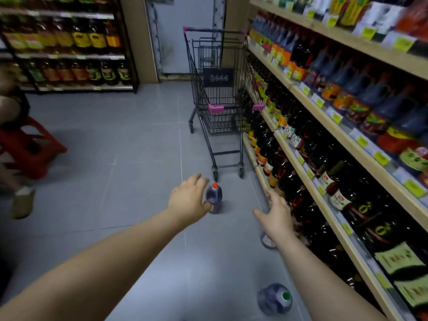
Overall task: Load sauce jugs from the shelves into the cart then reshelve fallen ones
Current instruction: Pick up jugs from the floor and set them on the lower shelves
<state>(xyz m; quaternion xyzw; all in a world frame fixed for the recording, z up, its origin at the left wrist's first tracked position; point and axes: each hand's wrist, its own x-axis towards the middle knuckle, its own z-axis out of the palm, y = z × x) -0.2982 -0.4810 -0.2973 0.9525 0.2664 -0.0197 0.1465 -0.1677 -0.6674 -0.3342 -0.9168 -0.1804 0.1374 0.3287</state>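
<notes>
Nearest, low on the smooth grey tiled floor (115, 158), a rounded jug (274, 298) of dark bluish plastic with a green cap sits tipped over, its cap turned toward the camera. A little farther on, a second jug (266, 242) on the floor shows only as a curved sliver behind the bare right forearm.

The right hand (278, 216) is held out over the floor just beside the lowest shelf, fingers straight and spread, thumb splayed to the left, holding nothing. The left hand (188, 198) reaches forward with loosely bent, slightly spread fingers, right next to a red-capped jug (215, 200). That jug stands upright on the tiles, squat and dark, with a moulded handle. The hand overlaps its left side, but whether skin meets plastic cannot be told.

Past the jug stands a cart (220, 89) of thin black wire mesh with pink plastic corners and handle ends, on small wheels, parked against the shelves (347, 137). These run along the right with pale wooden edges, yellow-green price tags and tight rows of glossy dark bottles.

To the left are a red plastic stool (30, 149) and someone's tan shoe (22, 203). Farthest back is a black metal rack (69, 56) of amber bottles.
</notes>
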